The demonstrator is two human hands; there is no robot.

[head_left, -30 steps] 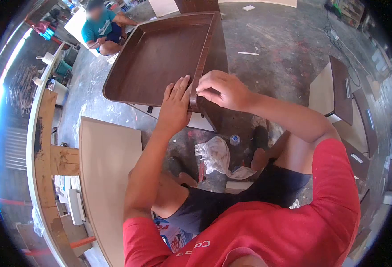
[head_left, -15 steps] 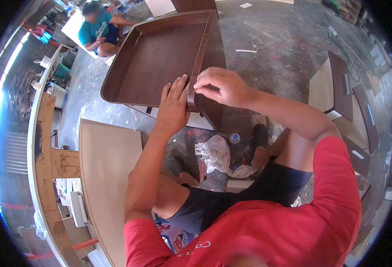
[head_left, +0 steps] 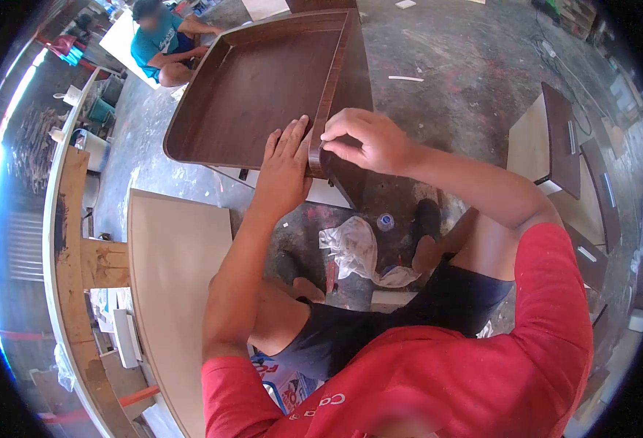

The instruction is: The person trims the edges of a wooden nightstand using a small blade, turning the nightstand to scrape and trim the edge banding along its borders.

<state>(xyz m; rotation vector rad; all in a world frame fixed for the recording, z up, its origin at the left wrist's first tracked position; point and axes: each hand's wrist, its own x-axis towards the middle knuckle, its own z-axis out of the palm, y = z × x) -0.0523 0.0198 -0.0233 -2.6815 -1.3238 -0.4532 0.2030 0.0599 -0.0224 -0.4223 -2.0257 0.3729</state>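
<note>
A dark brown wooden cabinet (head_left: 263, 87) with a raised rim and rounded corners stands in front of me. My left hand (head_left: 285, 168) lies over the rim near its near right corner, fingers stretched out and slightly spread. Just to the right, my right hand (head_left: 369, 140) is in a pinch at the outer edge of the same corner. Whatever is between its thumb and fingertips is too small to make out.
A beige panel (head_left: 179, 263) leans at the left beside a wooden frame (head_left: 73, 285). A white cloth (head_left: 354, 248) and a bottle (head_left: 385, 222) lie on the floor by my feet. Drawers with dark fronts (head_left: 559, 139) stand at the right. A co-worker (head_left: 162, 45) squats at the back left.
The view has shifted slightly. Both hands stay at the corner, the right one pinched throughout. The co-worker's arm and head have moved a little.
</note>
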